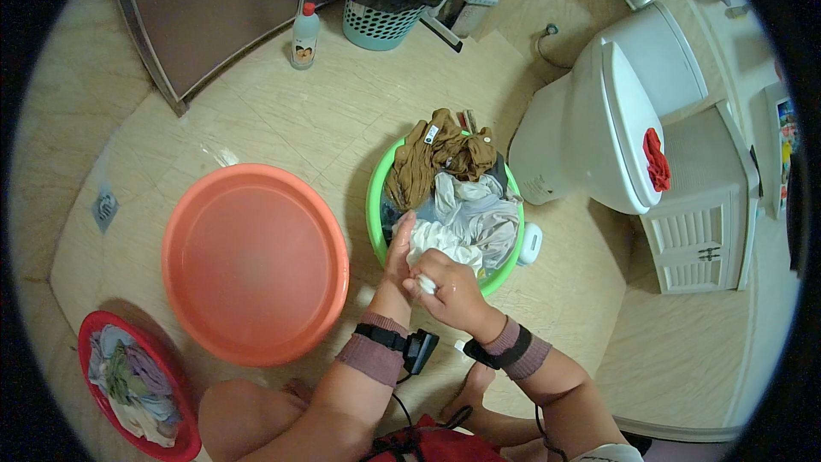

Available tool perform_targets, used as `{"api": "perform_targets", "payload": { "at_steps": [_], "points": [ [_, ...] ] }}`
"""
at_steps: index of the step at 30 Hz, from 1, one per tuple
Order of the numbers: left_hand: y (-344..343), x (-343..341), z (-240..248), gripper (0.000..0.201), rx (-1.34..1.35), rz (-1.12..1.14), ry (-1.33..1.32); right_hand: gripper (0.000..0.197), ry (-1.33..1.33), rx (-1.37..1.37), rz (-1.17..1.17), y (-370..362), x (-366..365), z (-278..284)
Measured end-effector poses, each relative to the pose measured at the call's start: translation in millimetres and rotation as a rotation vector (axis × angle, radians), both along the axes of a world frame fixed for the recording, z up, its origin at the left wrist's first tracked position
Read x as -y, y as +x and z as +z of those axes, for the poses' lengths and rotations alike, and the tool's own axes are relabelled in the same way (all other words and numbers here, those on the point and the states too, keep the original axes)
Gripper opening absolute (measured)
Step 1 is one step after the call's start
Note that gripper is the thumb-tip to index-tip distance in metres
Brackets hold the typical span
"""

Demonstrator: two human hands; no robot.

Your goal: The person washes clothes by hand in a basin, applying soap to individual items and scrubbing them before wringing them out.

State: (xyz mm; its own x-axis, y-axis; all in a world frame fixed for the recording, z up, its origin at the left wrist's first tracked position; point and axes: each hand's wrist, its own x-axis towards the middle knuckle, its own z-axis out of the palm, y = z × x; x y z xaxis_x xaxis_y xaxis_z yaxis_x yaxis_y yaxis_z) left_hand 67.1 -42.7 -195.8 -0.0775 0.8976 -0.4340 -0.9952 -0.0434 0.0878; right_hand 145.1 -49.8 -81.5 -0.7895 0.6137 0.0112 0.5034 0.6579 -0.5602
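Over the near side of a green basin (pixel 375 221) full of wet laundry, my two hands are close together. My left hand (pixel 398 255) is stretched out, its fingers pointing away from me, with a white garment (pixel 440 242) against its inner side. How far the cloth wraps behind those fingers is hidden. My right hand (pixel 451 293) is closed in a fist beside the left wrist, and a white bunch of cloth pokes out of it. Brown clothing (pixel 419 167) hangs on the basin's far rim, and pale grey clothing (pixel 496 227) lies at its right.
An orange basin (pixel 256 359) of cloudy water stands at left. A red basin (pixel 94 325) of clothes is at lower left. Beyond are a bottle (pixel 304 38) and a waste bin (pixel 380 21). The toilet (pixel 590 128), with a red cloth (pixel 656 160) on it, stands at right.
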Motion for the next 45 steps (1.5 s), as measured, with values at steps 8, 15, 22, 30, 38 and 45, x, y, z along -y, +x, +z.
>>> {"api": "perform_targets", "payload": {
  "at_steps": [8,15,22,30,38,45],
  "points": [
    [32,-4,-64,0.036,0.193,-0.004,0.254,0.022,0.301,0.038,-0.137,-12,-25,-38],
    [37,-18,-28,0.024,0.185,-0.044,-0.106,0.032,0.132,0.054,-0.559,4,-65,-55],
    [19,-8,-47,0.035,0.101,-0.046,-0.035,0.024,0.189,-0.066,-0.277,-13,-11,-46],
    [33,-20,-9,0.025,-0.347,0.027,-0.431,0.027,0.127,0.119,-0.714,32,-103,-71],
    [24,-17,-9,0.050,-0.401,-0.042,-0.471,0.053,0.209,0.573,-0.111,27,-66,-104],
    [19,-17,-30,0.079,-0.371,-0.141,-0.447,0.028,0.090,1.018,0.110,13,-88,-124]
  ]
}}
